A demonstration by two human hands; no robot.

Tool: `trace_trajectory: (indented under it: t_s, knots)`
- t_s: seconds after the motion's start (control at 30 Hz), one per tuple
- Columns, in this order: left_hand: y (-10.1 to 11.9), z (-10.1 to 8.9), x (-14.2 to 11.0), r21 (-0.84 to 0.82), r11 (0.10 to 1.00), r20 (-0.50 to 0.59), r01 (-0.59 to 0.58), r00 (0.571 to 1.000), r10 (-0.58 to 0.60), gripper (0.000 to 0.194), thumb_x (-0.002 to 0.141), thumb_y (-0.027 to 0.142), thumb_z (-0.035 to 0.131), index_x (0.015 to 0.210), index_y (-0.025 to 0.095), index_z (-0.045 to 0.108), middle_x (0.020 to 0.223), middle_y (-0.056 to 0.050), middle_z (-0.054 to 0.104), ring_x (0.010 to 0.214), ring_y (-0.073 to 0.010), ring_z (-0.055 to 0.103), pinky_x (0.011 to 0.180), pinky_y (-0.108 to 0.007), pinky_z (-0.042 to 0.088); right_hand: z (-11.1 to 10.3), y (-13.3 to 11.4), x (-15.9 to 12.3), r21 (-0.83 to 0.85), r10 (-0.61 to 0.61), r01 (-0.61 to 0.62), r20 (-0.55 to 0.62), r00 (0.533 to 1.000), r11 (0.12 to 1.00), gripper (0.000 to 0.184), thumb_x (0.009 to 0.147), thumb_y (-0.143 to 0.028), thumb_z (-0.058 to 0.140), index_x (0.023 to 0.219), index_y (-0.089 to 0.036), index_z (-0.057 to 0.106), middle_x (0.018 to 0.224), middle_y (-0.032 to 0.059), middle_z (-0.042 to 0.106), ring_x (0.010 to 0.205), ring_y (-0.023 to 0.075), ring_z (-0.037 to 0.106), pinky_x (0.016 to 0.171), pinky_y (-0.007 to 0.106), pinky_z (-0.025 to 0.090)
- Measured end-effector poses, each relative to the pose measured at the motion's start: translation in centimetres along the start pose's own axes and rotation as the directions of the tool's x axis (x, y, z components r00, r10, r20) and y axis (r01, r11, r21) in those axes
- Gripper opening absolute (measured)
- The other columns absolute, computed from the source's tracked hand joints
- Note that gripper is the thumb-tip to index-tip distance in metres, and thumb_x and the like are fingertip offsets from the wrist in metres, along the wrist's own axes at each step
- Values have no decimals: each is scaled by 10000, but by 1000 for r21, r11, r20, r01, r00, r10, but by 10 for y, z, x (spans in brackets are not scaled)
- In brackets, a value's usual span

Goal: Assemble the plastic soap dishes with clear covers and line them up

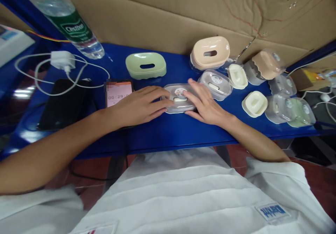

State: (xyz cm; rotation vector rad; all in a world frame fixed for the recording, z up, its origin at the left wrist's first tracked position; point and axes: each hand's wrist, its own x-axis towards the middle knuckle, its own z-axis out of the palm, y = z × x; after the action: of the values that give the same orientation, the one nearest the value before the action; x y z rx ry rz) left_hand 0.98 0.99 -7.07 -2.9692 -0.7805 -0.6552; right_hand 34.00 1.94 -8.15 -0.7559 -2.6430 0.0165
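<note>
A clear plastic lidded box [175, 87] with a round sticker on its lid lies on the blue table [168, 132] in front of me. My left hand [139, 104] lies flat at the box's left side, fingers stretched onto its edge. From the right, my right hand [204, 103] rests on the lid, fingers pressing down near the sticker. Both hands touch the box; neither lifts it.
A phone [118, 92] showing a timer lies left of the box. Behind stand a green soap box [146, 66], a peach one [210, 52] and another clear box [216, 83]. Several more boxes and lids sit at the right. A water bottle [70, 20], a charger [61, 59] and a black pad [61, 103] are at the left.
</note>
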Motion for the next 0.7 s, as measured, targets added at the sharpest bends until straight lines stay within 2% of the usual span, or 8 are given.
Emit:
trace_trajectory:
  t_s: [0.1,0.17,0.27,0.33,0.43,0.57,0.7]
  knots:
    - [-7,-14,1,27,996,2,88,996,-88,415,1195,457,468,1476,214,651,1532,-137,635,1416,-291,617,1224,-491,513,2,-3,-7,-95,-67,54,-141,988,994,384,1130,-318,596,1508,-309,664,1530,112,683,1490,325,603,1250,617,459]
    - [-12,-26,2,72,970,-11,233,973,-233,562,1181,553,486,1584,168,561,1633,-183,556,1509,-334,549,1276,-549,457,1,-9,-9,-121,-176,164,-100,979,979,319,1129,-246,584,1406,-317,726,1341,57,776,1284,255,714,1113,495,559]
    - [-23,-37,0,165,856,-4,490,868,-496,710,1187,590,446,1689,89,413,1750,-238,415,1606,-402,432,1317,-651,366,-3,-19,-5,-131,-263,257,-24,965,957,325,1148,-253,566,1433,-259,722,1304,58,812,1167,219,756,992,400,609]
    - [-31,-35,-4,196,791,10,580,805,-593,736,1192,621,370,1665,63,450,1750,-239,425,1607,-417,424,1320,-671,344,-4,-23,-1,-140,-185,178,-36,982,974,402,1161,-292,553,1525,-162,663,1430,129,775,1271,255,744,1049,414,614]
    - [-40,-27,-10,181,744,25,643,753,-657,740,1171,661,329,1521,83,630,1620,-165,602,1530,-357,512,1303,-598,391,-5,-20,4,-121,6,-7,-6,1000,993,514,1175,-351,514,1596,-67,591,1588,208,666,1412,307,691,1167,462,582]
    - [-42,-23,-11,203,723,-46,660,744,-666,599,1132,592,417,1324,145,765,1384,-120,759,1375,-339,630,1175,-588,496,-9,-11,5,-51,135,-131,72,988,990,482,1174,-387,506,1572,-152,643,1573,158,691,1398,308,703,1193,496,562]
    - [-37,-30,-7,204,727,-176,655,755,-631,484,1126,577,494,1264,205,771,1318,-100,790,1315,-315,675,1150,-574,528,-22,-11,6,-83,156,-155,3,988,984,443,1174,-383,511,1531,-187,684,1533,140,722,1368,307,707,1164,494,545]
